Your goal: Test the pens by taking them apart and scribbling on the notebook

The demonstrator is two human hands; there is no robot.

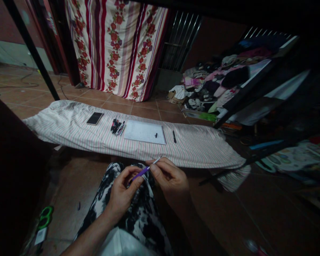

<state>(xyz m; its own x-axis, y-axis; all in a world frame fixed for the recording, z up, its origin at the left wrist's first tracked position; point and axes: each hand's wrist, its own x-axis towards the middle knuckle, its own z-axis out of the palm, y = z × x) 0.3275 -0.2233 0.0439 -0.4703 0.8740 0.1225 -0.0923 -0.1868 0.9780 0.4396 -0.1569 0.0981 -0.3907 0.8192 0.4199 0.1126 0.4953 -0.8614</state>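
Both my hands meet over my lap, above black-and-white patterned trousers. My left hand (124,192) pinches the lower, purple end of a thin pen (142,172). My right hand (168,176) grips the pen's upper part, where a pale tip sticks out past the fingers. On the striped cloth (69,128) ahead lie a spiral notebook (145,132) with a small dark cap on it, a bunch of pens (117,127) to its left, a single black pen (174,136) to its right and a phone (95,118).
Green-handled scissors (44,217) lie on the tiled floor at the lower left. A floral curtain (117,46) hangs at the back. A heap of clothes (216,85) fills the right side beside a dark frame. A slanted black pole (32,49) crosses the upper left.
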